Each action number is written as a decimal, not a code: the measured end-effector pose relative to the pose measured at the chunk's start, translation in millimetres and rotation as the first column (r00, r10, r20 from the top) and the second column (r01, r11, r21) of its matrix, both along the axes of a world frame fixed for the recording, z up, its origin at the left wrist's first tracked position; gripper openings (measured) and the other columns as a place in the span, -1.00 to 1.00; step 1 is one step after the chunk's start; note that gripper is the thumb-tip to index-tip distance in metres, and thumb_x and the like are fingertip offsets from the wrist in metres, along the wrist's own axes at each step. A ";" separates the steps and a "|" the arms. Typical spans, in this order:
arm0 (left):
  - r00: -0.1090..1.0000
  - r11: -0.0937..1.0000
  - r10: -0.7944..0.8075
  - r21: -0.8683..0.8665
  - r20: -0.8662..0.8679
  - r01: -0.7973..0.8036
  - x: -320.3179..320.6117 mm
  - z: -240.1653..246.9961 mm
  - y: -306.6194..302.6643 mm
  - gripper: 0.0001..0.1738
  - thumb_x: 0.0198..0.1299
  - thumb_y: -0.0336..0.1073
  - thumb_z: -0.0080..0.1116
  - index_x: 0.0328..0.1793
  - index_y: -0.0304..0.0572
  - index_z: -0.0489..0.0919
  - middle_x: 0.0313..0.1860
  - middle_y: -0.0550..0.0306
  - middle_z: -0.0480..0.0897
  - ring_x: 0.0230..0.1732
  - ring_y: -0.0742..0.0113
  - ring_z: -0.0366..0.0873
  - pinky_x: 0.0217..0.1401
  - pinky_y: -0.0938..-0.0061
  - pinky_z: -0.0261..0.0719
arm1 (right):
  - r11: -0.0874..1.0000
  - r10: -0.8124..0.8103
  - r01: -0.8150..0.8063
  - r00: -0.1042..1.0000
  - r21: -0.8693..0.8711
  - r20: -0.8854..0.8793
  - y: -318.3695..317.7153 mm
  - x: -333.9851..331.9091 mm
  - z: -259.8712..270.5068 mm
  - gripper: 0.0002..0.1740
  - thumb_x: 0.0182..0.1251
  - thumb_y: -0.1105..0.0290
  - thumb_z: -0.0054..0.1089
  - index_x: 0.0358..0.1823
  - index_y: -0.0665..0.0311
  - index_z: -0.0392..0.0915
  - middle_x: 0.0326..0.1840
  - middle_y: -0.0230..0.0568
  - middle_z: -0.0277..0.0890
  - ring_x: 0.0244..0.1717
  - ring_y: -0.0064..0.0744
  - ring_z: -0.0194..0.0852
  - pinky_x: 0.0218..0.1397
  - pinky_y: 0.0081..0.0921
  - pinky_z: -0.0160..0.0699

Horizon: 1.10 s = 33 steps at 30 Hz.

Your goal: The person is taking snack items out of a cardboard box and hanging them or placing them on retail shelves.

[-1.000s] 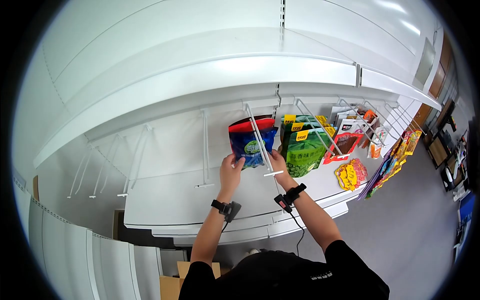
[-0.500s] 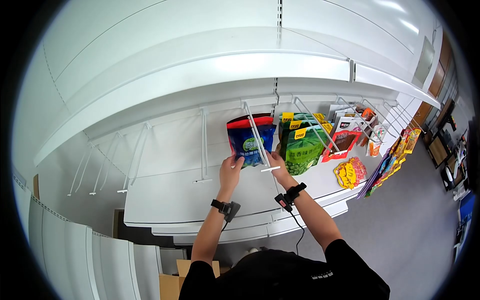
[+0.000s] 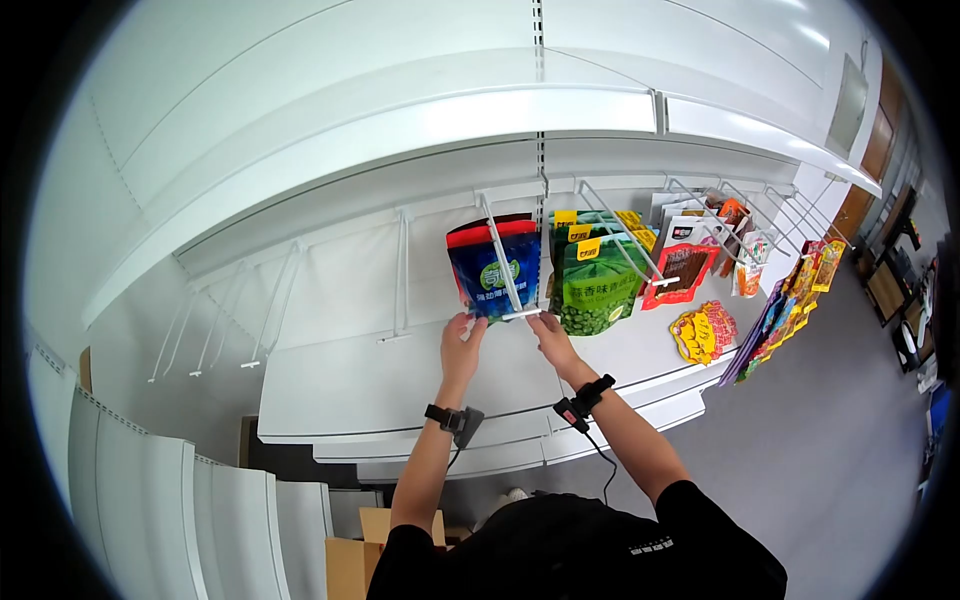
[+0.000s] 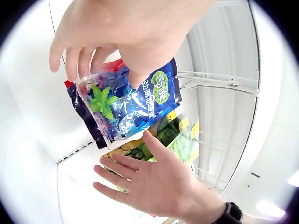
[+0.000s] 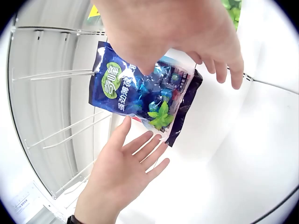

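A blue candy bag point(image 3: 495, 283) with mint leaves and a clear window hangs on a white double-wire hook point(image 3: 503, 262). Behind it shows the red top of another bag point(image 3: 468, 237). My left hand point(image 3: 460, 350) is at the bag's lower left corner, fingers extended and loose. At the lower right my right hand point(image 3: 553, 343) is spread beside the bag. The left wrist view shows the right hand point(image 4: 156, 184) flat with fingers apart. In the right wrist view, the left hand point(image 5: 121, 172) has straight fingers just by the bag's lower edge.
Right of the blue bag hang green snack bags point(image 3: 600, 285), then red packets point(image 3: 683, 270). Yellow-and-pink packets point(image 3: 703, 333) lie on the white shelf point(image 3: 330, 395). Bare hooks point(image 3: 402, 275) project at the left. An upper shelf point(image 3: 420, 120) overhangs, and a cardboard box point(image 3: 350, 565) sits below.
Both hands were holding the blue bag's lower corners and have since loosened from it. The right hand has moved slightly away. The bag hangs on the hook, and the head view has shifted.
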<state>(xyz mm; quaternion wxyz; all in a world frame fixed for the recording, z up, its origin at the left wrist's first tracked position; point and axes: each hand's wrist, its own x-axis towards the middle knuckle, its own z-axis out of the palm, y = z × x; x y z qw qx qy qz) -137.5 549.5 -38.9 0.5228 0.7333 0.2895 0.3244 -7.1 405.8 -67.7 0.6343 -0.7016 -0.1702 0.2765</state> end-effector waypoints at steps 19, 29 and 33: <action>0.978 0.962 0.178 -0.231 0.113 -0.148 -124.0 -23.9 -167.9 -0.53 0.21 -0.14 0.19 0.11 -0.35 0.49 -0.01 -0.01 0.59 0.07 0.26 0.51 0.13 0.46 0.39 | 0.971 0.221 -0.182 0.933 0.157 -0.284 -137.3 -87.8 14.2 -0.22 0.31 -0.19 -0.02 0.27 0.35 0.23 0.29 -0.07 0.27 0.28 -0.20 0.25 0.26 -0.21 0.27; 0.975 0.913 0.201 -0.379 0.091 -0.152 -201.5 -46.6 -253.0 -0.63 0.24 -0.21 0.15 0.04 -0.34 0.52 -0.14 0.09 0.62 -0.14 0.41 0.55 -0.08 0.55 0.44 | 0.959 0.240 -0.163 0.899 0.230 -0.367 -213.5 -127.7 -5.8 -0.27 0.36 -0.13 -0.05 0.28 0.37 0.22 0.27 -0.07 0.30 0.27 -0.18 0.28 0.27 -0.19 0.30; 0.945 0.869 0.311 -0.433 0.106 -0.238 -252.4 -71.2 -273.4 -0.66 0.25 -0.24 0.15 0.02 -0.36 0.53 -0.19 0.11 0.61 -0.20 0.42 0.55 -0.12 0.58 0.46 | 0.959 0.244 -0.151 0.870 0.240 -0.427 -225.7 -141.5 -28.1 -0.31 0.37 -0.10 -0.05 0.26 0.36 0.25 0.22 -0.09 0.35 0.24 -0.18 0.32 0.26 -0.19 0.31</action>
